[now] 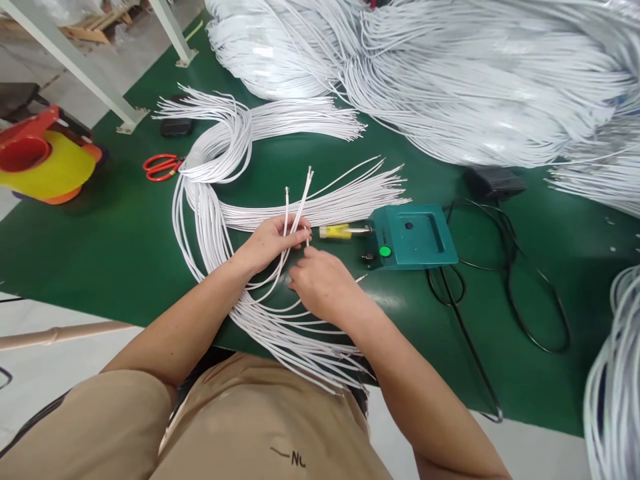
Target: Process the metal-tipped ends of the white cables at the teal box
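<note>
Several white wires (301,203) stand up out of my left hand (280,241), which is closed on them, thumb against fingers, above the table (115,247). My right hand (327,283) is curled just beside it, fingertips meeting a short white end between the two; whether they truly pinch it, I cannot tell, since my knuckles hide the contact.

The likeliest trouble, I judge, is a loose grip on the left: the wires lean apart at their tips, so if my thumb eased, one could slide out and its end lose its place among the others. Tangling is another risk. My wires run down into the lower bundle (295,340) near my body, and a hard pull might drag its neighbours along or push some ends over the table's near edge.

To the right, the yellow-handled tool (337,231) points its metal shaft at the teal device (400,237), very near my fingers; a careless sideways swing of my right hand could knock it or press the green button (385,251). The black cable (510,293) lies in loose loops beyond, and a snag there might tug the device. Behind my hands, the fanned wires (360,200) could mix with mine if I reached too far.
</note>
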A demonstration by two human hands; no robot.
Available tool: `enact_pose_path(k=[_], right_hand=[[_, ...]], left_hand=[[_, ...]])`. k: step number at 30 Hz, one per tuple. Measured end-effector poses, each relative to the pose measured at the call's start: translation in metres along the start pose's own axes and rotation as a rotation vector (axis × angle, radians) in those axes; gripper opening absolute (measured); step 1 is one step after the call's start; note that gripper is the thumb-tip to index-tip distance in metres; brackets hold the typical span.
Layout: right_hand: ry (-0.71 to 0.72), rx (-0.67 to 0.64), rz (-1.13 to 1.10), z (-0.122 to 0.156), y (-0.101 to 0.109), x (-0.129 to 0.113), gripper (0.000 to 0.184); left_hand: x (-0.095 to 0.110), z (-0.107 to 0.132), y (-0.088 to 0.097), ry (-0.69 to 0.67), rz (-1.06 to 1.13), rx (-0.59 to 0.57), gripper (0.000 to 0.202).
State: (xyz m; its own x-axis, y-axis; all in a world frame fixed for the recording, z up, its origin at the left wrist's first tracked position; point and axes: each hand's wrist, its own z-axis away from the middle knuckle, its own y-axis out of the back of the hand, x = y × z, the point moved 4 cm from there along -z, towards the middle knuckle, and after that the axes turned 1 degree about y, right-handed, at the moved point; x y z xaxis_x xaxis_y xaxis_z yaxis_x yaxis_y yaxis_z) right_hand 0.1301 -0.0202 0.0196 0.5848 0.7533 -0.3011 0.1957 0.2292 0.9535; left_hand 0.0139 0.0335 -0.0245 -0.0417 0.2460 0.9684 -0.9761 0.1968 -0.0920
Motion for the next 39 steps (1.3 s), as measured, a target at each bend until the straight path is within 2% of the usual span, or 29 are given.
enact_pose_path(k=[2,4,5,6,8,10,11,13,14,17,19,23,25,29,32,39], right_hand=[[-0.104,-0.139,-0.125,0.001,-0.005,0.000,0.020],[-0.201,-0.178,-0.352,0.003,-0.001,0.007,0.025],[-0.257,-0.121,-0.460,0.004,0.005,0.014,0.029],[-0.330,-0.010,-0.548,0.004,0.012,0.023,0.032],[-0.497,0.286,-0.665,0.007,0.025,0.044,0.028],[-0.605,0.522,-0.750,0.011,0.031,0.060,0.021],[-0.628,0.586,-0.801,0.012,0.031,0.065,0.020],[-0.638,0.628,-0.908,0.012,0.027,0.070,0.023],[-0.634,0.619,-0.955,0.011,0.024,0.071,0.026],[-0.600,0.563,-1.025,0.007,0.016,0.067,0.030],[-0.560,0.545,-1.033,0.004,0.014,0.063,0.029],[-0.528,0.488,-1.160,-0.001,0.011,0.057,0.028],[-0.549,0.486,-1.224,-0.001,0.011,0.056,0.026],[-0.606,0.629,-1.270,0.000,0.013,0.059,0.029],[-0.623,0.668,-1.279,0.002,0.014,0.062,0.028],[-0.536,0.674,-1.359,0.000,0.011,0.062,0.022]], left_hand=[[0.001,0.000,0.001,0.002,0.021,0.014,0.035],[0.001,0.001,0.000,-0.015,0.001,0.025,0.037],[0.001,0.002,-0.001,-0.034,-0.041,0.021,0.037],[0.002,0.003,-0.004,-0.059,-0.094,0.014,0.037],[0.003,0.008,-0.010,-0.110,-0.195,-0.018,0.035],[0.003,0.013,-0.019,-0.140,-0.255,-0.096,0.034],[0.003,0.015,-0.023,-0.148,-0.270,-0.144,0.035],[0.004,0.018,-0.027,-0.146,-0.259,-0.193,0.036],[0.004,0.017,-0.027,-0.136,-0.223,-0.179,0.037],[0.006,0.012,-0.017,-0.088,-0.022,-0.030,0.039],[0.005,0.009,-0.012,-0.046,0.116,0.016,0.038],[0.003,0.006,-0.011,0.032,0.265,-0.081,0.041],[0.003,0.006,-0.011,0.020,0.284,-0.108,0.039],[0.003,0.006,-0.010,-0.015,0.229,-0.107,0.040],[0.005,0.007,-0.012,-0.043,0.159,-0.110,0.037],[0.008,0.009,-0.017,-0.045,0.200,-0.134,0.031]])
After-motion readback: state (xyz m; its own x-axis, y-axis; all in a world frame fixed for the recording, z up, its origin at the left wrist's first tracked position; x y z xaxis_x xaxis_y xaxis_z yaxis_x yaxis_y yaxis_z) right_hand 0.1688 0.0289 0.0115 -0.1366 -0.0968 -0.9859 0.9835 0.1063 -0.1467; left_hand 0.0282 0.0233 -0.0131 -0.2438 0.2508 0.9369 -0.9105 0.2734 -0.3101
